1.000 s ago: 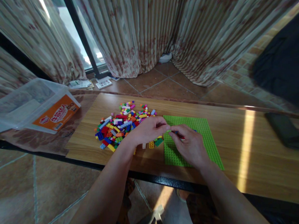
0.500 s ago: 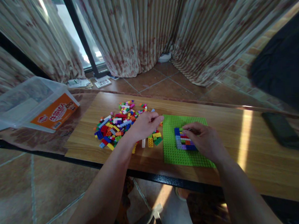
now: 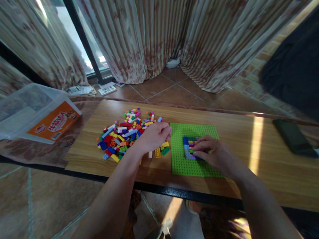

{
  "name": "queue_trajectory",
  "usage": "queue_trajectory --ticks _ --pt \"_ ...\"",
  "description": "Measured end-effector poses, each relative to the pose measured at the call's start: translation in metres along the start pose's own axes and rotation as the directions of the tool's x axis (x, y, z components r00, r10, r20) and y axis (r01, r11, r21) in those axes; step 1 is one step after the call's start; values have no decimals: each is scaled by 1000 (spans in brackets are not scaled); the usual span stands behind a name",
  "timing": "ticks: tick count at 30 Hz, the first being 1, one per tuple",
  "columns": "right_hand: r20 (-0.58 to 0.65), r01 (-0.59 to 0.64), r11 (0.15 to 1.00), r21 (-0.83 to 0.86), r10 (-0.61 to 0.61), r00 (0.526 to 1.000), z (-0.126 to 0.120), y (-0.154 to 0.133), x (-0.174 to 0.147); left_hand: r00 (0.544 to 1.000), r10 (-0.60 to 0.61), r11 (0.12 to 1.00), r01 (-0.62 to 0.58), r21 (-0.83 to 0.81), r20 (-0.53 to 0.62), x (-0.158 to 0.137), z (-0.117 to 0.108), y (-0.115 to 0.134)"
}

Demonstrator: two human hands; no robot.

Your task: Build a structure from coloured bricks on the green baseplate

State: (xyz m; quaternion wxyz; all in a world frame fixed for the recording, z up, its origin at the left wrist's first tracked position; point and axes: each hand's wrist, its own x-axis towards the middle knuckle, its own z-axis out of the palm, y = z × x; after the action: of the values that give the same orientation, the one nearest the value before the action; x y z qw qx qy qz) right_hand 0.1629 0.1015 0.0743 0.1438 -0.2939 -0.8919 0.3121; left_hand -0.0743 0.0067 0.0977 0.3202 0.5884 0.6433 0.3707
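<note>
On the green baseplate (image 3: 181, 164), a rectangle of toy bricks (image 3: 186, 148) in blue, light blue, purple, red and other colours is built up. My right hand (image 3: 215, 152) is over its right part, thumb and fingers closed on a lime green brick (image 3: 192, 151) that sticks out at the fingertips; the hand hides much of the build. At the baseplate's left edge, my left hand (image 3: 156, 136) hovers with curled, closed fingers, and whatever may be inside them is hidden. Beneath and beside it spreads a pile of loose, many-coloured bricks (image 3: 123, 133).
A clear plastic bin (image 3: 29, 111) with an orange label stands at the left end of the wooden table (image 3: 84, 151). To the right lies a dark phone (image 3: 295, 138) near a white item. Curtains (image 3: 153, 35) hang behind the table, and papers (image 3: 107, 89) lie beyond its far edge.
My right hand has shifted down toward the near part of the brick build, and the lime green brick now shows at its fingertips. My left hand stays beside the baseplate with fingers curled more tightly.
</note>
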Motion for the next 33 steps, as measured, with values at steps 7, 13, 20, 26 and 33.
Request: queue_trajectory --ticks 7,13,20,26,33 --pt "18 22 1000 -16 -21 1000 2 1 -1 1000 20 1000 -20 -1 6 1 0 -4" --pt "31 26 1000 -6 -25 999 -2 -1 -2 1000 16 999 -16 34 0 1 0 -4" --pt "77 14 1000 -15 -12 997 -4 -7 -2 1000 16 999 -16 50 -1 1 0 -4" --pt "28 -40 999 -31 41 999 0 -7 -1 1000 18 998 -18 58 1 1 0 -4" --pt "43 -119 993 23 118 992 0 -1 1 1000 26 997 -26 77 -3 2 0 -6"
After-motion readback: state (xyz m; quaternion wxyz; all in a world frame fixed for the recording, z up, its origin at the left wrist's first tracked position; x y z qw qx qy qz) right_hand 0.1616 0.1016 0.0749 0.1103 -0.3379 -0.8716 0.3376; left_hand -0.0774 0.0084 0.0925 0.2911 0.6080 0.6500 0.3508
